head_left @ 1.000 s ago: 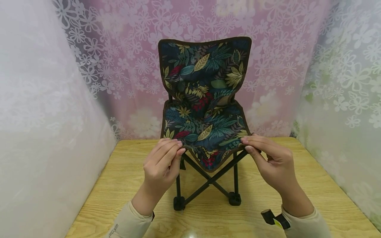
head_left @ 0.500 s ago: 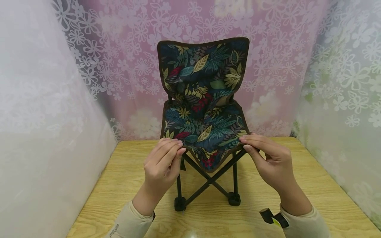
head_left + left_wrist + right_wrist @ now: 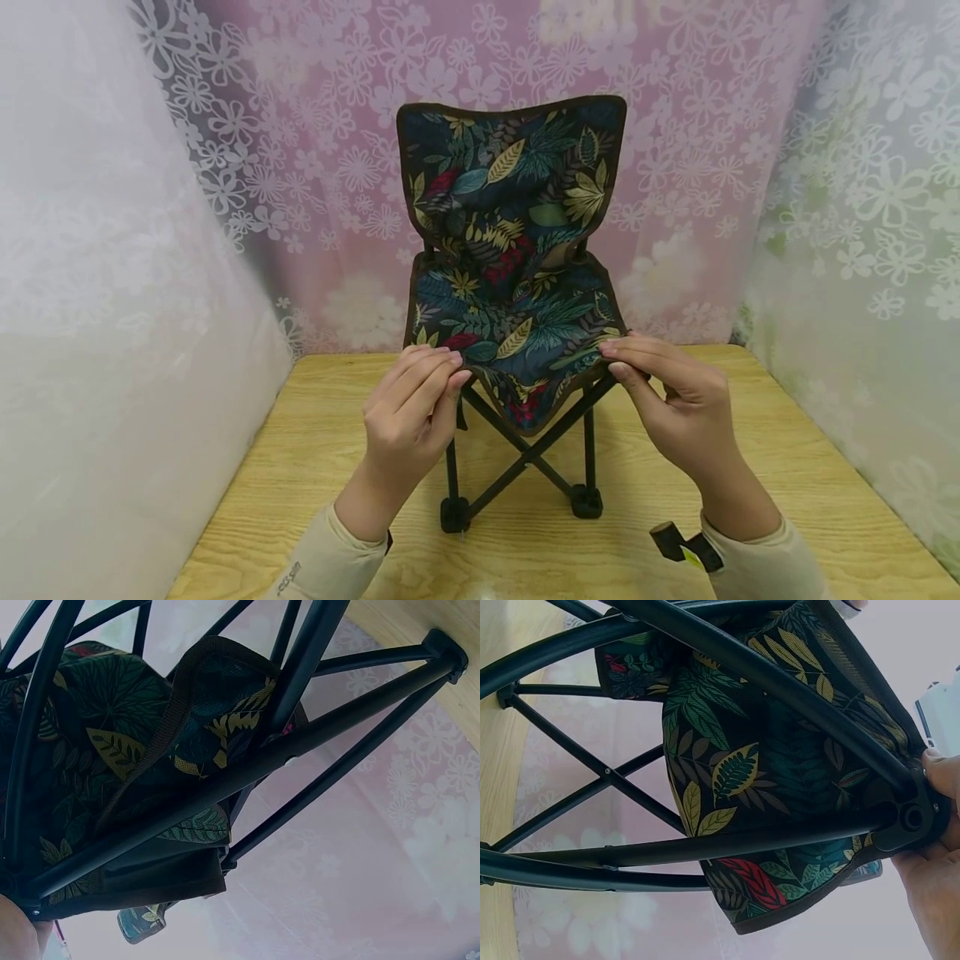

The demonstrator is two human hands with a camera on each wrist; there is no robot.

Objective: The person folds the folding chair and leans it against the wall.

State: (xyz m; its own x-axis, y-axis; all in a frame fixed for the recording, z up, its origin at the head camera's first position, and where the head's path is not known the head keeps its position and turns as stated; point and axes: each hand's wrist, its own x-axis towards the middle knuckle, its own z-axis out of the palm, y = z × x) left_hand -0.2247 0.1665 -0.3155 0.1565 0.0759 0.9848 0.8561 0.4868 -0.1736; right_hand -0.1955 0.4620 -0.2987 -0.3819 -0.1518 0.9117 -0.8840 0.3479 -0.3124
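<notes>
A small folding chair [image 3: 517, 317] with dark leaf-patterned fabric and black crossed legs stands unfolded on the wooden table. My left hand [image 3: 412, 408] pinches the seat's front left corner, fingers on top and thumb below. At the front right corner, my right hand [image 3: 678, 400] grips the seat the same way. In the right wrist view, the fingers and thumb of the right hand [image 3: 941, 840] hold the black plastic corner joint [image 3: 911, 817]. Only a little of the left hand [image 3: 19, 934] shows in the left wrist view, at the frame's corner beneath the seat.
The yellowish wooden table [image 3: 315, 517] bears the chair. A pink flowered curtain [image 3: 330, 167] hangs behind it. Pale sheets close in the left side [image 3: 112, 292] and the right side [image 3: 862, 275].
My right hand has shifted slightly left with the front right seat corner, and the chair's right legs and backrest edge have moved slightly left too. My left hand keeps its hold.
</notes>
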